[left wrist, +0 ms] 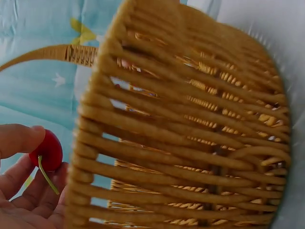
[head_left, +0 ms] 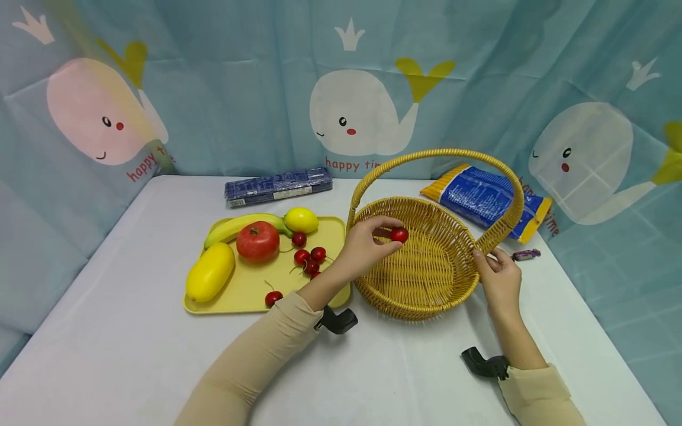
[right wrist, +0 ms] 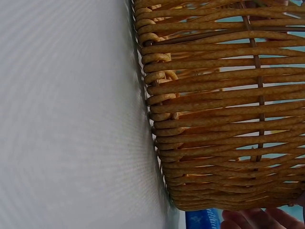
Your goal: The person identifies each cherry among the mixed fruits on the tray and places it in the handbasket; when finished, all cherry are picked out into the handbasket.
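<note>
My left hand pinches a red cherry between thumb and fingers, above the inside of a yellow wicker basket. In the left wrist view the cherry has a green stem hanging down, just beyond the basket's rim. My right hand grips the basket's right rim at the foot of its tall arched handle. The basket's woven floor shows bare. Several more cherries lie on a yellow tray left of the basket, partly hidden by my left forearm.
On the tray also lie a banana, a lemon, a round red fruit and an oblong yellow fruit. Behind are a dark blue packet and a blue-and-orange bag. A small purple-wrapped candy lies by my right hand.
</note>
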{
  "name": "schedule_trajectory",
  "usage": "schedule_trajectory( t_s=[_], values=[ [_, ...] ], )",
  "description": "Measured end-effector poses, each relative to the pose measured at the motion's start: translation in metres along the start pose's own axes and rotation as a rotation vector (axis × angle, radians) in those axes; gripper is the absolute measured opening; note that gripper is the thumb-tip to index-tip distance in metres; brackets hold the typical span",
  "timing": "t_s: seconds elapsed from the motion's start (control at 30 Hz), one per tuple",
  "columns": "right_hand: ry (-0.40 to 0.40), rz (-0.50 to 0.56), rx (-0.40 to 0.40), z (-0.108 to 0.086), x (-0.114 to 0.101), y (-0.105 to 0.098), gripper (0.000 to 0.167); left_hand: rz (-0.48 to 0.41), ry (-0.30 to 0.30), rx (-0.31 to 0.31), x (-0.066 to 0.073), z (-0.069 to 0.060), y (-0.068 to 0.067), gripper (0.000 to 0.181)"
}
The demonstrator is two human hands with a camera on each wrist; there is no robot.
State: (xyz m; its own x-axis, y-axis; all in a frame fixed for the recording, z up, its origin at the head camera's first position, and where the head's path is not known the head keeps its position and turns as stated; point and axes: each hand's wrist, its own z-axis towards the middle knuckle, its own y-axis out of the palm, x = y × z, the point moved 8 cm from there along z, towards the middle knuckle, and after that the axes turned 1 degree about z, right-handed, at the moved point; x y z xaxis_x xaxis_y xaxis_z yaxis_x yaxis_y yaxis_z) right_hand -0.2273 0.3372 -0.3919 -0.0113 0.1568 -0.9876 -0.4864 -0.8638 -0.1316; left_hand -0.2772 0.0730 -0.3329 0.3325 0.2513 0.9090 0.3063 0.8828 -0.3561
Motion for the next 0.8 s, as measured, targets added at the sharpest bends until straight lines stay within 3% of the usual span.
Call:
schedule_trajectory(
  t_s=[0.4, 0.53, 0.7, 0.8],
  values=[
    [0.003, 0.033, 0.018, 0.001, 0.002, 0.000, 0.035, 0.101, -0.089, -0.071, -0.025, 0.036, 0.020, 0.031],
    [0.004, 0.021, 0.016, 0.001, 0.003, 0.000, 0.037, 0.187, -0.127, -0.094, -0.032, 0.038, 0.026, 0.031],
    [-0.011, 0.001, 0.022, 0.002, 0.003, -0.001, 0.036, 0.318, -0.116, -0.156, -0.031, 0.038, 0.035, 0.031],
    [-0.014, -0.023, 0.025, 0.001, 0.004, -0.001, 0.037, 0.347, -0.123, -0.193, -0.035, 0.039, 0.041, 0.032]
  ],
)
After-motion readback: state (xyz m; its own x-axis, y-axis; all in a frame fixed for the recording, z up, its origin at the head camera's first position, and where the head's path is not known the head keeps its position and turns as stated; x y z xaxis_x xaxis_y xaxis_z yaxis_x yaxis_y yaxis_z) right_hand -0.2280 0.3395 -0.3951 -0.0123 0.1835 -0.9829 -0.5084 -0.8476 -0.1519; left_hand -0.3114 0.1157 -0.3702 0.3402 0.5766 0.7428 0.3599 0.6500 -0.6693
